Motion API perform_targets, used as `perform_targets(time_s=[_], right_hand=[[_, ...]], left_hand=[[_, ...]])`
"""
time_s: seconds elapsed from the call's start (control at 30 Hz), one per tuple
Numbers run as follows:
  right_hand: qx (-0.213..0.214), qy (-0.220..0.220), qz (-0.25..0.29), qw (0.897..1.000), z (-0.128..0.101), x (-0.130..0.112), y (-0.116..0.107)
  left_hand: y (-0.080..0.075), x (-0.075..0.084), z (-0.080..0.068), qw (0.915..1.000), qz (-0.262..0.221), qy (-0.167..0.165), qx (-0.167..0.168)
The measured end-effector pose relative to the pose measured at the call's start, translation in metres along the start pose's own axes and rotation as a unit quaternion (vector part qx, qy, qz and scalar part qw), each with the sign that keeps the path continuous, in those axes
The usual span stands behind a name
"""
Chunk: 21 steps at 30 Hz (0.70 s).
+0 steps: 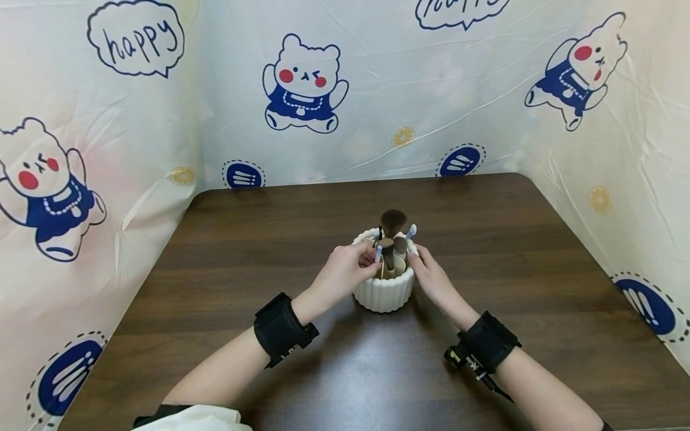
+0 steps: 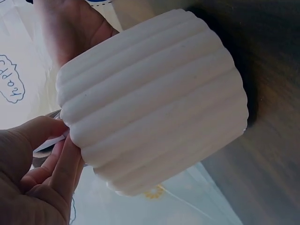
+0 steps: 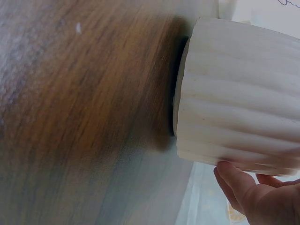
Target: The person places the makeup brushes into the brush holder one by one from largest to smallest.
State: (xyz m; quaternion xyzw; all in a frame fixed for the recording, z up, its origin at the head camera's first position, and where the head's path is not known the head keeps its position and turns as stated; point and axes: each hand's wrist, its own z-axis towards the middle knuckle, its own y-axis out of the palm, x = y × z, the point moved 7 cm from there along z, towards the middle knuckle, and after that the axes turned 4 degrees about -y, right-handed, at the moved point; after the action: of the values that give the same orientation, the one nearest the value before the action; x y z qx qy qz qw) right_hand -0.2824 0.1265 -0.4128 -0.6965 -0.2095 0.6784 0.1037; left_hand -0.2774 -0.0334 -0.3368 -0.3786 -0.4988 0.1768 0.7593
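A white ribbed pot (image 1: 384, 294) stands upright on the table, holding several makeup brushes. A large fluffy brown brush (image 1: 393, 221) rises highest, with smaller brush heads (image 1: 400, 245) below it. My left hand (image 1: 347, 267) is at the pot's left rim, thumb and fingers pinching a slim stick with a pale blue end (image 1: 378, 254); its lower part is hidden in the pot. A second pale blue tip (image 1: 412, 231) sticks out at the right rim. My right hand (image 1: 431, 278) holds the pot's right side; in the right wrist view its fingertips (image 3: 229, 169) touch the ribbed wall.
The dark wooden table (image 1: 259, 239) extends around the pot on all sides. A pale printed sheet (image 1: 372, 90) with bear drawings hangs behind the table and along both sides. Black bands with cameras (image 1: 283, 326) circle both wrists.
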Motion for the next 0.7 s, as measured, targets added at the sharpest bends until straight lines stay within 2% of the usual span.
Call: perform_targets(time_s=[0.37, 0.57, 0.7], right_hand=[[0.001, -0.001, 0.005, 1.000, 0.000, -0.001, -0.001], [0.009, -0.006, 0.000, 1.000, 0.001, -0.001, -0.001], [0.010, 0.000, 0.002, 1.000, 0.001, 0.001, 0.000]], left_hand=[[0.004, 0.005, 0.002, 0.9975, 0.065, -0.006, -0.026], [0.006, 0.011, 0.005, 0.9908, 0.125, 0.006, -0.050], [0.006, 0.015, 0.006, 0.9865, 0.152, -0.002, -0.062]])
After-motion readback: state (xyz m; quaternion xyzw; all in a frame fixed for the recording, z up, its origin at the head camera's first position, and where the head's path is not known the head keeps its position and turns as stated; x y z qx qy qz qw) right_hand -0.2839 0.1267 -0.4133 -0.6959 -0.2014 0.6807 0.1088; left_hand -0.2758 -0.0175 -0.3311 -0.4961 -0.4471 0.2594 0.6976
